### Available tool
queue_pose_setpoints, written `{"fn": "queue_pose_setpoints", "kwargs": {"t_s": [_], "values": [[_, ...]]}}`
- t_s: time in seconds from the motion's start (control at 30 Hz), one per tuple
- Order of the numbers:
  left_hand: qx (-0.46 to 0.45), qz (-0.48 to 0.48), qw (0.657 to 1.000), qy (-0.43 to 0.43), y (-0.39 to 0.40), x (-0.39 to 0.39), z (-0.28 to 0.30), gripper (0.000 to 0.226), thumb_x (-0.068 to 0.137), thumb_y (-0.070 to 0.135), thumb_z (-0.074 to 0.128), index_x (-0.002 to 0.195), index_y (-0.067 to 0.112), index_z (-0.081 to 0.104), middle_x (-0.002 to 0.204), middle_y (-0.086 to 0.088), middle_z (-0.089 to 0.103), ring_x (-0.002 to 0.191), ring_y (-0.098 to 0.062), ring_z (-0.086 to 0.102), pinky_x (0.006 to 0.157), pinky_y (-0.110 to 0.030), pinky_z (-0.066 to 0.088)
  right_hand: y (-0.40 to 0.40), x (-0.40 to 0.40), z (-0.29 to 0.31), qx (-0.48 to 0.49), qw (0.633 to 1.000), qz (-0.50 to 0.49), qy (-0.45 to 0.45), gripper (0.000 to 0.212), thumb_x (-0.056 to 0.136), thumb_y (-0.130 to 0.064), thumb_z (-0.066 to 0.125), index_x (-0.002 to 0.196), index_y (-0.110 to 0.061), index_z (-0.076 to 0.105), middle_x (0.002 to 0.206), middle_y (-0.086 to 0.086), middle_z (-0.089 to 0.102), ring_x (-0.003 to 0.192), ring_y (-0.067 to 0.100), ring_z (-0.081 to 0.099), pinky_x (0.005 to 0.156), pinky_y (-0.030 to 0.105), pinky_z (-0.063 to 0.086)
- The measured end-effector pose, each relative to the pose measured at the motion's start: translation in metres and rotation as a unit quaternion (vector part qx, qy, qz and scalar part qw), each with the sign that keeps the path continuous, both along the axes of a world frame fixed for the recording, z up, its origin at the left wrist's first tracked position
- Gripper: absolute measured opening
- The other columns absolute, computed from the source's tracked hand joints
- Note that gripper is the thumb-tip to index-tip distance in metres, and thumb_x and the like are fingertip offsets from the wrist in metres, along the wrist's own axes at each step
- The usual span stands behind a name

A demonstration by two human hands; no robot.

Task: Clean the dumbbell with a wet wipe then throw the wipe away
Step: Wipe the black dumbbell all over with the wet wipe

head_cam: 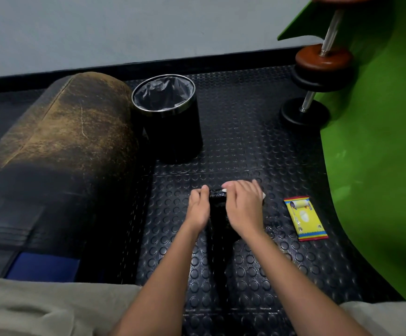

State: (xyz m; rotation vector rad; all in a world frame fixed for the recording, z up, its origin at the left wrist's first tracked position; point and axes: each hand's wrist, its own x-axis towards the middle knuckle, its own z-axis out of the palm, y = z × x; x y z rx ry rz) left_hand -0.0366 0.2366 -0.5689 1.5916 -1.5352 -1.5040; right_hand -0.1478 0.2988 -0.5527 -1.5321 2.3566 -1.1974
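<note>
Our left hand (198,208) curls around the near side of the dumbbell (218,202), thumb on top, fingers closed on it so it cannot roll while we rub. Our right hand (244,208) lies over the other side, fingers bent and pressed down on a wet wipe (224,190); only a small white corner shows by the fingertips and another sliver past the little finger, so most of the wipe is hidden under the palm. The dumbbell is black and stands on end on the floor (245,141) between our knees, dark against the dark mat, and its lower part is hard to make out. We judge the wiping to be under way on its upper end, with one hand steadying and the other cleaning.

To the right of the right hand, a little apart, the yellow wipe packet (305,218) lies flat on the studded mat, within easy reach should another wipe be wanted. Straight ahead, well beyond the hands, the black bin (170,120) stands open with a grey liner, placed so the used wipe can be dropped in with a forward reach. A worn padded roll (59,146) lies to the left, just beside the bin. Far right, other weights (323,61) rest by a green sheet (378,154).
</note>
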Motion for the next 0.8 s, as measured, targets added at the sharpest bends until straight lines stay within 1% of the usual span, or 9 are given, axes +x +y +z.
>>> {"fn": "queue_pose_setpoints", "kwargs": {"t_s": [0.13, 0.23, 0.3, 0.37, 0.43, 0.5, 0.63, 0.73, 0.8], "values": [[-0.007, -0.004, 1.000, -0.001, -0.001, 0.000, -0.003, 0.039, 0.100, 0.056, 0.029, 0.105, 0.022, 0.046, 0.117, 0.001, 0.050, 0.110, -0.015, 0.051, 0.104, -0.040, 0.042, 0.007, -0.021, -0.006, -0.020, 0.998, 0.055, 0.007, 0.034, 0.103, -0.026, 0.035, 0.102, -0.025, 0.069, 0.101, -0.014, 0.067, 0.099, 0.007, 0.057, 0.104, 0.034, 0.036], [0.002, -0.012, 1.000, -0.002, 0.000, 0.000, -0.002, 0.038, 0.099, 0.058, 0.028, 0.097, 0.024, 0.043, 0.108, 0.003, 0.048, 0.102, -0.014, 0.050, 0.102, -0.041, 0.043, 0.013, -0.033, -0.008, -0.010, 0.991, -0.013, -0.130, 0.034, 0.104, -0.024, 0.036, 0.101, -0.022, 0.070, 0.098, -0.009, 0.067, 0.094, 0.013, 0.058, 0.082, 0.031, 0.043], [0.009, -0.018, 1.000, -0.001, 0.002, 0.001, 0.000, 0.037, 0.101, 0.057, 0.026, 0.095, 0.024, 0.041, 0.107, 0.003, 0.047, 0.100, -0.013, 0.049, 0.098, -0.038, 0.042, 0.013, -0.038, -0.009, 0.033, 0.946, -0.091, -0.310, 0.034, 0.103, -0.032, 0.037, 0.101, -0.021, 0.070, 0.097, -0.003, 0.068, 0.093, 0.019, 0.062, 0.075, 0.032, 0.045], [0.013, -0.021, 1.000, 0.001, 0.003, 0.002, 0.002, 0.037, 0.101, 0.057, 0.026, 0.096, 0.024, 0.042, 0.110, 0.002, 0.048, 0.106, -0.015, 0.049, 0.099, -0.038, 0.040, 0.010, -0.044, -0.010, 0.062, 0.855, -0.146, -0.494, 0.036, 0.101, -0.038, 0.038, 0.104, -0.018, 0.068, 0.098, 0.003, 0.069, 0.091, 0.024, 0.064, 0.075, 0.035, 0.047], [0.012, -0.022, 1.000, 0.001, 0.003, 0.003, 0.002, 0.039, 0.101, 0.058, 0.025, 0.098, 0.024, 0.042, 0.115, 0.000, 0.049, 0.110, -0.016, 0.050, 0.101, -0.040, 0.040, 0.006, -0.046, -0.007, 0.076, 0.803, -0.169, -0.566, 0.037, 0.100, -0.040, 0.039, 0.107, -0.016, 0.066, 0.103, 0.006, 0.068, 0.092, 0.024, 0.063, 0.078, 0.036, 0.049], [0.013, -0.022, 1.000, 0.000, 0.002, 0.003, 0.001, 0.040, 0.101, 0.058, 0.025, 0.101, 0.023, 0.043, 0.118, 0.000, 0.049, 0.112, -0.017, 0.050, 0.103, -0.040, 0.039, 0.002, -0.040, -0.004, 0.087, 0.844, -0.175, -0.500, 0.034, 0.102, -0.039, 0.036, 0.105, -0.020, 0.065, 0.112, 0.004, 0.065, 0.101, 0.023, 0.059, 0.085, 0.036, 0.047], [0.009, -0.017, 1.000, -0.002, 0.000, 0.002, -0.001, 0.038, 0.100, 0.059, 0.026, 0.099, 0.024, 0.044, 0.119, -0.001, 0.050, 0.116, -0.019, 0.050, 0.106, -0.043, 0.039, 0.001, -0.017, 0.005, 0.039, 0.966, -0.126, -0.222, 0.038, 0.101, -0.028, 0.033, 0.099, -0.017, 0.070, 0.108, 0.000, 0.065, 0.104, 0.020, 0.051, 0.085, 0.030, 0.034], [-0.004, -0.009, 1.000, -0.004, 0.000, 0.001, -0.003, 0.039, 0.101, 0.056, 0.027, 0.104, 0.022, 0.046, 0.122, -0.002, 0.051, 0.115, -0.018, 0.050, 0.107, -0.043, 0.039, 0.001, -0.001, 0.004, 0.012, 0.998, -0.032, -0.044, 0.040, 0.098, -0.030, 0.032, 0.092, -0.024, 0.071, 0.098, -0.010, 0.069, 0.096, 0.012, 0.053, 0.100, 0.034, 0.034], [-0.008, -0.009, 1.000, -0.003, 0.000, 0.001, -0.003, 0.040, 0.102, 0.055, 0.028, 0.109, 0.020, 0.046, 0.123, -0.001, 0.049, 0.116, -0.017, 0.049, 0.108, -0.044, 0.039, 0.002, 0.002, 0.003, 0.010, 1.000, 0.029, 0.002, 0.033, 0.101, -0.027, 0.037, 0.098, -0.026, 0.069, 0.100, -0.015, 0.068, 0.098, 0.007, 0.055, 0.106, 0.034, 0.032]]}}
